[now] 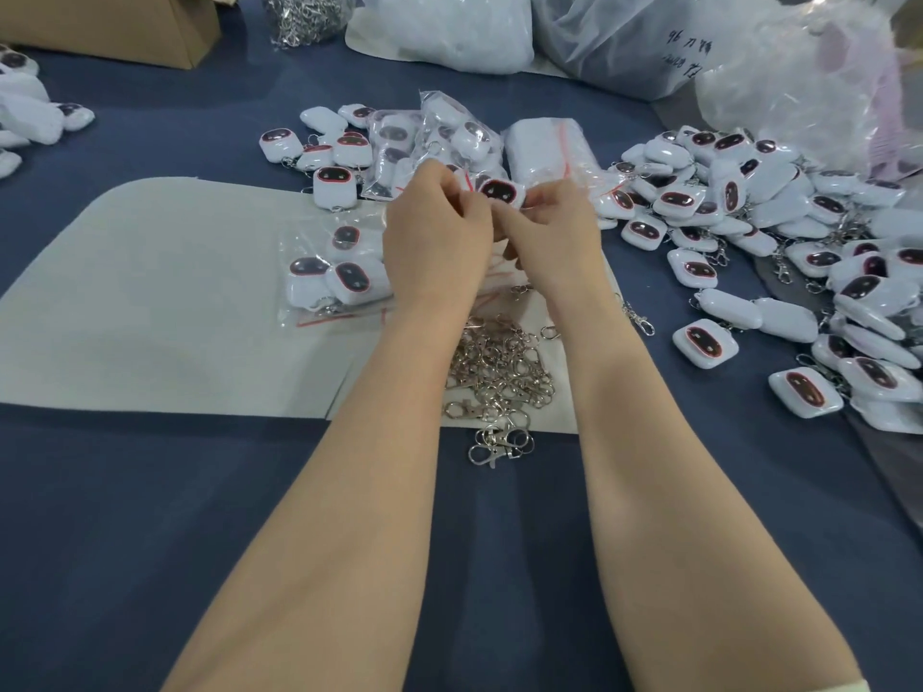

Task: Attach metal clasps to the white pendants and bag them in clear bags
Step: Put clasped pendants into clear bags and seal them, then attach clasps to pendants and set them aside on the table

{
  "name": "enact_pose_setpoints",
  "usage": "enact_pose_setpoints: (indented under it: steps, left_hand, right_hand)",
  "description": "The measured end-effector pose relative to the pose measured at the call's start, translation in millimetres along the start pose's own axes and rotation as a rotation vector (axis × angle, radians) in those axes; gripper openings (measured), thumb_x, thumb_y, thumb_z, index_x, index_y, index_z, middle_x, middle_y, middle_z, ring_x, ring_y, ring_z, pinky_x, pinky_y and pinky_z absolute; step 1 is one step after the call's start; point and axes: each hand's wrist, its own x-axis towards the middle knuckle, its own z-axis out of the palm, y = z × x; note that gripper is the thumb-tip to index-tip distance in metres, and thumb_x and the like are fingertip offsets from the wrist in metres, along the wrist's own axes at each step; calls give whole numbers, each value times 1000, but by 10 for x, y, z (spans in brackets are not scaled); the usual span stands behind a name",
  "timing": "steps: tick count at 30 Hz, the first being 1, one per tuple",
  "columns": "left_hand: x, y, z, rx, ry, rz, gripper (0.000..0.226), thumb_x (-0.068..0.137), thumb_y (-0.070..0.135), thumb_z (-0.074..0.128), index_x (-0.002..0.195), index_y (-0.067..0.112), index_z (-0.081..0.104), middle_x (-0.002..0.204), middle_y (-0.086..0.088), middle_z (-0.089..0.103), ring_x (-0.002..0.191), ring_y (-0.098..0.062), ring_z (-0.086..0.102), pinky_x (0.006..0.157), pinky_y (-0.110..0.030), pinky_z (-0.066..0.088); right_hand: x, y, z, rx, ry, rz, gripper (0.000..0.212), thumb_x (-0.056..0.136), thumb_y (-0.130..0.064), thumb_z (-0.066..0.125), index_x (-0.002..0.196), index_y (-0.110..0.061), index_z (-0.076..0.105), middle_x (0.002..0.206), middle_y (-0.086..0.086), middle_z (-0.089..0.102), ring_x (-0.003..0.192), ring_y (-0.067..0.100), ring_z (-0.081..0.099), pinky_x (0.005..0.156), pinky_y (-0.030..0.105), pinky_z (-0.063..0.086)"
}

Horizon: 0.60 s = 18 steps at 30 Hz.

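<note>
Most of the view is a dark blue cloth-covered surface (150,516), with a pale sheet (150,302) spread over its middle. Along the far edge stand large plastic sacks (449,32), and a cardboard box (115,27) sits at the far left corner. Beside the box is a bag of metal clasps (299,12).

To the right a wide heap of loose pendants (779,212) covers the cloth; they are white, each with a dark oval face rimmed in red, and many carry a clasp. Another small group of white pendants (30,117) lies at the left edge.

Behind the hands lie a cluster of filled clear bags (439,137) and, just beside it, a stack of flat bags (547,142) with red strips. On the pale sheet to the left rests one clear bag (339,272) holding several pendants. Nearer the person, a loose pile of clasps (499,362) lies between the forearms, spilling off the sheet's front edge onto the blue cloth.

Both bare hands meet above the far edge of the sheet. The left hand (439,237) has its fingers curled and pinches the left side of one pendant (499,192), next to a thin red strip. The right hand (554,232), fingers also curled, pinches its right side. That pendant is held face up, off the cloth; whether a bag already surrounds it I cannot tell.
</note>
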Motion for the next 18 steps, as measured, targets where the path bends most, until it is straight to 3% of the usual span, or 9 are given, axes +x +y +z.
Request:
enact_pose_setpoints:
  steps: [3,6,8,11,14,16,18]
  left_hand:
    - [6,20,13,-35,15,59,7,89,18,53,82,17,53,65,14,49,68,-12,53,62,-22,40]
    - [8,5,15,-43,30,99,9,90,18,54,81,17,53,64,15,48,60,-3,49,55,-14,36]
    - [8,1,19,-41,21,94,10,91,18,53,81,16,52,64,14,47,59,-2,47,54,-14,36]
    - [20,17,1,-108,26,13,11,91,15,53,81,16,51,65,15,47,63,-5,47,58,-14,34]
    - [70,141,-98,-214,69,-65,8,92,14,52,84,16,52,69,13,51,69,-8,51,63,-10,37]
    - [153,264,-193,-349,112,-54,11,91,12,52,80,15,52,73,1,57,73,-19,56,73,-23,46]
    - [252,362,-280,-468,132,-45,17,91,11,52,75,15,50,76,-10,59,70,-26,56,74,-41,50]
  right_hand:
    - [-27,-20,-1,-47,-101,-75,6,92,-26,61,89,-23,64,67,-10,63,53,-3,51,61,21,41]
    - [-38,-49,37,-121,-222,-69,40,102,-31,43,64,-23,53,61,-7,52,67,12,50,70,36,44]
    - [-42,-68,30,-158,-250,-14,47,103,-37,38,63,-19,55,63,-4,57,70,16,56,78,40,50]
    - [-68,-98,13,-158,-202,55,51,102,-41,37,67,-17,66,65,-3,68,66,11,66,75,24,53]
    - [-68,-249,46,-76,-120,26,50,101,-39,38,80,-8,71,86,4,73,88,19,67,94,39,51]
    - [-72,-457,88,-8,-24,-70,51,102,-38,38,89,-1,71,86,2,73,85,18,64,91,37,50]
    - [-82,-657,144,7,5,-168,53,103,-36,37,97,6,68,91,12,72,85,24,63,86,40,49]
